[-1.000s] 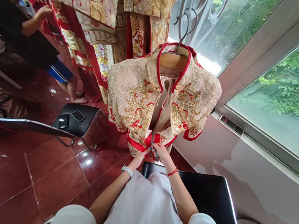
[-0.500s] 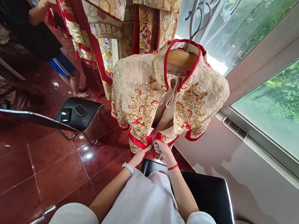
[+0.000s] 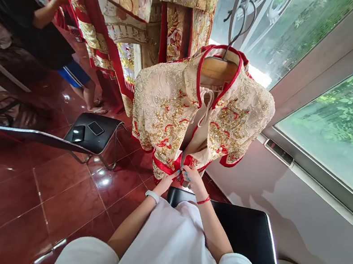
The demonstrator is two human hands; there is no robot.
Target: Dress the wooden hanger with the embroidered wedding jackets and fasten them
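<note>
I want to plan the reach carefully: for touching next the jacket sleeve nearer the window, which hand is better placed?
Probably the right hand: it is nearer that sleeve, while the left hand is farther across. Both seem occupied, fingers at the jacket's front hem.

Cream jacket (image 3: 174,113), gold-beaded, red-trimmed; hanging collar-up, front parted.
</note>
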